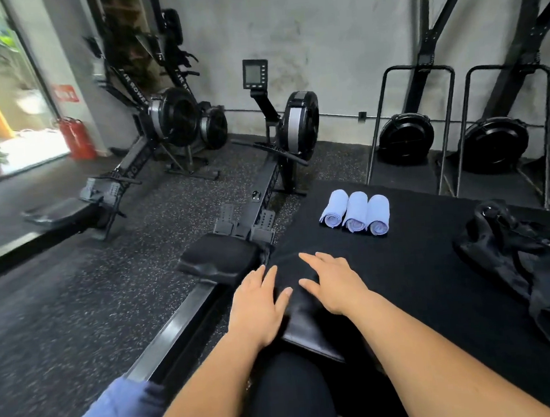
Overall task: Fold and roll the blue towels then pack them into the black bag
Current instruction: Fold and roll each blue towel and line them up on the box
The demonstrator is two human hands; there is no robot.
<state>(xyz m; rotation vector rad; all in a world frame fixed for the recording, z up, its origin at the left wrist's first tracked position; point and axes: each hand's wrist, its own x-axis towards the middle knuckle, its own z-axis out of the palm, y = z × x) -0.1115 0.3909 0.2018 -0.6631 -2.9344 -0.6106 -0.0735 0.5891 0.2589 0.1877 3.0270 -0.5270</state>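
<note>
So this is a gym corner: bare concrete wall, speckled rubber floor (pixel 140 250), and a glass door letting in daylight at 10 o'clock with a red fire extinguisher (pixel 76 137) standing beside it. A couple of rowing machines sit across the back. The nearest rowing machine (pixel 294 125) is at about 12 o'clock with its little monitor (pixel 255 74) sticking up, and its seat (pixel 218 256) is close in, just left of the hands. At 2 o'clock there are two more black fan-wheel machines (pixel 405 139) in metal frames against the wall.

The counter (pixel 433 262) is a low black padded surface filling the right half of the view. The three blue towels (pixel 355 211) are all rolled up and lie on it at roughly 1 o'clock, side by side and touching, with the spiral ends facing the camera. The black bag (pixel 514 256) is slumped on the counter at 3 o'clock, well apart from the rolls, with its straps flopped loose on top. I can't tell whether it's unzipped.

Both hands are empty. The left hand (pixel 258 310) and right hand (pixel 334 282) are palm down near the centre, fingers spread and fairly straight, resting on a shiny black pad (pixel 307 323) at the near corner of the counter. The thumbs point toward each other but don't touch.

There's also a bit of blue fabric (pixel 119 414) at 7 o'clock by the left forearm, but I can't tell what it is.
</note>
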